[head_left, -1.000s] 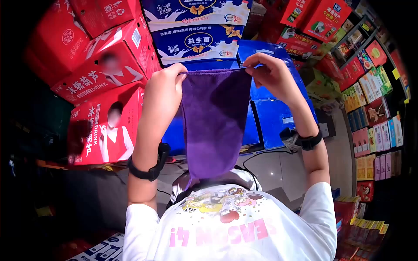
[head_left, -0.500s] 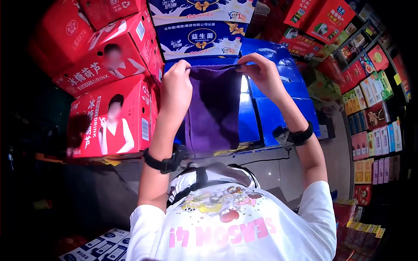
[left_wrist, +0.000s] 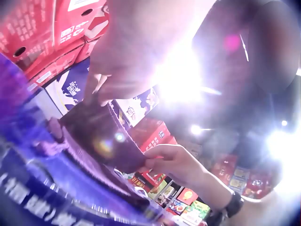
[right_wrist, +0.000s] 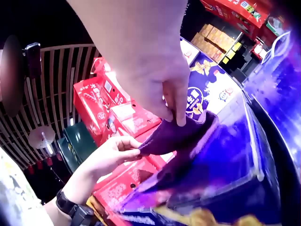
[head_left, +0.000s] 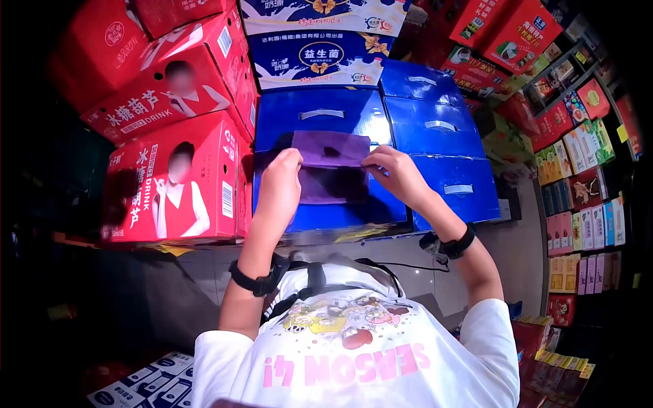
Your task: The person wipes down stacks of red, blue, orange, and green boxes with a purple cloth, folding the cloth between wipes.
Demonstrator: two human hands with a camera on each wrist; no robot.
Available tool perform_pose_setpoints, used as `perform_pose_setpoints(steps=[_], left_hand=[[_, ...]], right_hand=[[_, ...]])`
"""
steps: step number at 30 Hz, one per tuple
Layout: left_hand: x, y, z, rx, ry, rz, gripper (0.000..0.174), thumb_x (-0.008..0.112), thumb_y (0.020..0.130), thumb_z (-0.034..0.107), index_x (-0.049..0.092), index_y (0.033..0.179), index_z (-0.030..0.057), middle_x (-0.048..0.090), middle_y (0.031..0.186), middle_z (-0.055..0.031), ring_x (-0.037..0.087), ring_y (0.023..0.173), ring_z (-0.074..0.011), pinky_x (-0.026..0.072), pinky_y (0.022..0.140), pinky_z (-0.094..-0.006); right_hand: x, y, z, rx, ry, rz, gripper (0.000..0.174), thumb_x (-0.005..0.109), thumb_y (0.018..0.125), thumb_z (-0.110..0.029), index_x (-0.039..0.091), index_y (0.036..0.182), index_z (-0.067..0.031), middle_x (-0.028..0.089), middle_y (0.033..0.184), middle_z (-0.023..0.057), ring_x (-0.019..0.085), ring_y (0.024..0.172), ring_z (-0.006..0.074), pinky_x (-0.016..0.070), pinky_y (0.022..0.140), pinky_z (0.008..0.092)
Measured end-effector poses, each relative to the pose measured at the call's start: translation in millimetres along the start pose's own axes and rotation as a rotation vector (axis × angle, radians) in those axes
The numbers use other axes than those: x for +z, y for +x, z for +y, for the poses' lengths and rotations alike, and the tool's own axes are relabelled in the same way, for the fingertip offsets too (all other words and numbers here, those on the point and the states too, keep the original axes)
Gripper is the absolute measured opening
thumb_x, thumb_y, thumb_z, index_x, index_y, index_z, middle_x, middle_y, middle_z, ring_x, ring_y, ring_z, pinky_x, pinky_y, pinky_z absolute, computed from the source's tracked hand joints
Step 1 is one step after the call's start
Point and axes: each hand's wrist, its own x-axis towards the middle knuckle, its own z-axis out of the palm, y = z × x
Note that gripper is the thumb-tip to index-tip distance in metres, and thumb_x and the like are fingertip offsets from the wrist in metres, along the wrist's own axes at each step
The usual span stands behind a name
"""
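Observation:
A purple cloth (head_left: 333, 187) is stretched between both hands over the top of a blue carton (head_left: 275, 112). Its far part lies on the carton, while the near part hangs from a raised edge. At that edge's left end, my left hand (head_left: 280, 182) pinches the fabric between thumb and fingers. My right hand (head_left: 401, 178) pinches the right end. The right wrist view shows the cloth (right_wrist: 164, 136) sagging between the two hands, the right hand (right_wrist: 157, 80) large in front. In the left wrist view, glare washes out much of the left hand.
Stacked red drink cartons (head_left: 180, 183) stand on the left. Behind the cloth rises a blue-and-white carton (head_left: 320, 58). More blue cartons with white handles (head_left: 449, 187) sit at the right, and shelves of boxed goods (head_left: 585, 204) line the far right.
Both hands have lowered toward the body with the cloth's held edge. The cloth, hanging down long before, now has its far part laid on the blue carton.

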Motion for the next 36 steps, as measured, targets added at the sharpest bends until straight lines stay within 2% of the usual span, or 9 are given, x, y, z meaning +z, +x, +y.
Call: perform_pose_setpoints(steps=[4,11,18,22,25,27,31,32,36], left_hand=[[2,-36,-6,-0.068,0.028,-0.072,0.007,0.054,0.079,-0.004,0.057,0.085,-0.0054,0.059,0.106,-0.0229,0.058,0.092,-0.0388,0.0489,0.078,-0.0395],[-13,-43,4,-0.026,-0.004,-0.040,0.009,0.057,0.078,-0.004,0.060,0.087,-0.0056,0.060,0.107,-0.0206,0.060,0.088,-0.0379,0.0500,0.075,-0.0391],[-17,-63,-4,-0.051,0.010,-0.153,0.009,0.057,0.077,-0.003,0.061,0.086,-0.0044,0.060,0.104,-0.0190,0.057,0.096,-0.0343,0.0469,0.082,-0.0385],[-31,-59,1,-0.020,0.026,-0.121,0.017,0.058,0.078,-0.001,0.059,0.094,-0.0037,0.060,0.098,-0.0179,0.056,0.093,-0.0345,0.0452,0.081,-0.0392],[-38,-62,2,-0.112,0.095,-0.276,0.036,0.070,0.071,0.008,0.053,0.101,-0.0021,0.052,0.100,-0.0168,0.049,0.096,-0.0341,0.0407,0.084,-0.0399],[-33,-68,-3,-0.155,0.136,-0.264,0.039,0.074,0.068,0.013,0.051,0.097,0.0001,0.048,0.094,-0.0160,0.046,0.092,-0.0333,0.0397,0.081,-0.0403],[-25,-73,-7,-0.169,0.078,-0.289,0.019,0.069,0.071,0.008,0.052,0.076,0.0017,0.048,0.083,-0.0128,0.049,0.083,-0.0309,0.0404,0.075,-0.0399],[-24,-74,-6,-0.130,0.059,-0.250,0.015,0.065,0.074,0.004,0.051,0.076,-0.0008,0.049,0.081,-0.0136,0.049,0.079,-0.0315,0.0395,0.070,-0.0401],[-28,-70,-5,-0.048,0.086,-0.280,0.011,0.060,0.078,0.003,0.050,0.081,0.0007,0.049,0.082,-0.0130,0.050,0.081,-0.0313,0.0391,0.071,-0.0393]], right_hand=[[27,-30,-4,0.055,-0.100,-0.094,0.015,0.063,0.074,-0.001,0.061,0.088,-0.0040,0.059,0.089,0.0091,0.061,0.077,0.0292,0.0504,0.066,0.0348],[26,-38,-18,0.028,-0.115,-0.051,0.014,0.064,0.073,-0.002,0.060,0.086,-0.0060,0.058,0.089,0.0070,0.061,0.078,0.0274,0.0509,0.064,0.0344],[28,-48,-21,-0.023,-0.080,-0.117,0.020,0.067,0.072,-0.005,0.062,0.091,-0.0043,0.057,0.088,0.0078,0.059,0.082,0.0259,0.0503,0.068,0.0348],[22,-48,-22,-0.005,-0.115,-0.132,0.022,0.068,0.072,-0.005,0.061,0.093,-0.0042,0.056,0.092,0.0075,0.056,0.086,0.0260,0.0488,0.071,0.0350],[27,-50,-20,0.016,-0.124,-0.136,0.023,0.067,0.071,-0.004,0.060,0.093,-0.0044,0.054,0.092,0.0075,0.055,0.086,0.0259,0.0482,0.072,0.0351],[29,-47,-23,-0.021,-0.158,-0.094,0.022,0.067,0.071,-0.004,0.059,0.092,-0.0046,0.054,0.091,0.0075,0.054,0.085,0.0259,0.0477,0.072,0.0351],[35,-44,-23,-0.027,-0.191,-0.107,0.021,0.065,0.068,-0.002,0.055,0.087,-0.0033,0.054,0.089,0.0082,0.054,0.083,0.0266,0.0468,0.071,0.0359],[33,-43,-23,-0.018,-0.175,-0.114,0.021,0.064,0.067,-0.001,0.055,0.086,-0.0033,0.054,0.087,0.0084,0.054,0.083,0.0269,0.0469,0.071,0.0360],[19,-46,-21,0.062,-0.114,-0.129,0.020,0.064,0.066,0.001,0.055,0.084,-0.0032,0.054,0.086,0.0097,0.055,0.081,0.0296,0.0477,0.069,0.0365]])
